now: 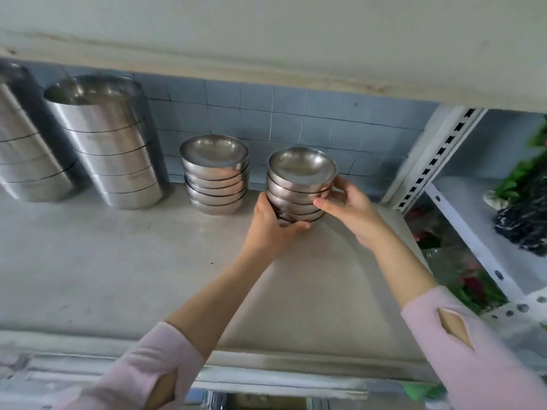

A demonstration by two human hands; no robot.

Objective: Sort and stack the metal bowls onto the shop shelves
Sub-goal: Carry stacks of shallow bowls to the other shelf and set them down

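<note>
A stack of several small metal bowls (300,179) is at the back right of the grey shelf (118,261). My left hand (272,223) grips it low on the left side, thumb curled under its base. My right hand (349,205) holds its right side, fingers curled round the upper bowls. I cannot tell whether the stack rests on the shelf or hangs just above it. A second stack of similar small bowls (214,176) stands just to the left, apart from the held one.
Two tall stacks of larger metal bowls (106,143) (20,143) stand at the back left. A blue tiled wall (281,119) is behind. An upper shelf (296,39) hangs overhead. A white slotted upright (435,155) bounds the right side, with plants beyond.
</note>
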